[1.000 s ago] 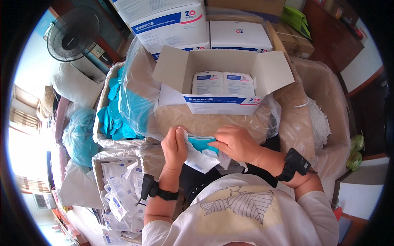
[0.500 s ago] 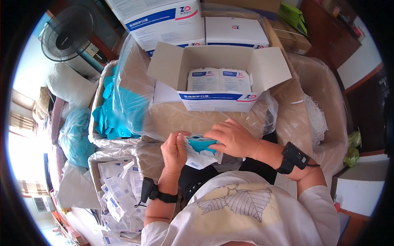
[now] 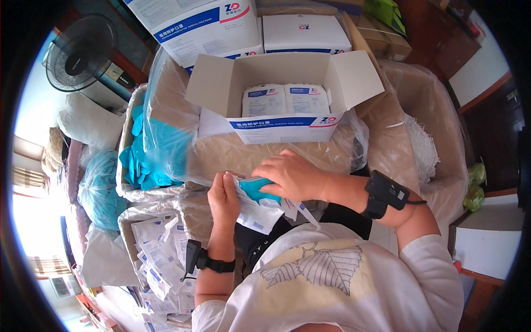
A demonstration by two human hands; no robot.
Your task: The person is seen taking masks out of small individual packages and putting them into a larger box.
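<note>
- Your left hand (image 3: pixel 224 200), in the head view, pinches the left edge of a white packet (image 3: pixel 255 217) between thumb and fingers.
- Your right hand (image 3: pixel 296 176) is at the packet's other side, its thumb over the right part of a folded teal piece (image 3: pixel 254 185); you cannot tell from here whether it is closed tightly.
- The teal piece shows at the packet's upper edge, between your two hands, above your lap.
- Beyond your hands stands an open white carton (image 3: pixel 276 133), flaps spread, with printed packets (image 3: pixel 287 100) side by side inside.
- Behind that carton, more white boxes (image 3: pixel 202 39) are stacked.
- To your left, a lined bin holds loose teal pieces (image 3: pixel 166 146); nearer you, another holds loose white packets (image 3: pixel 157 265).
- To your right, a bundle of white cords (image 3: pixel 421 150) lies in a lined bin.
</note>
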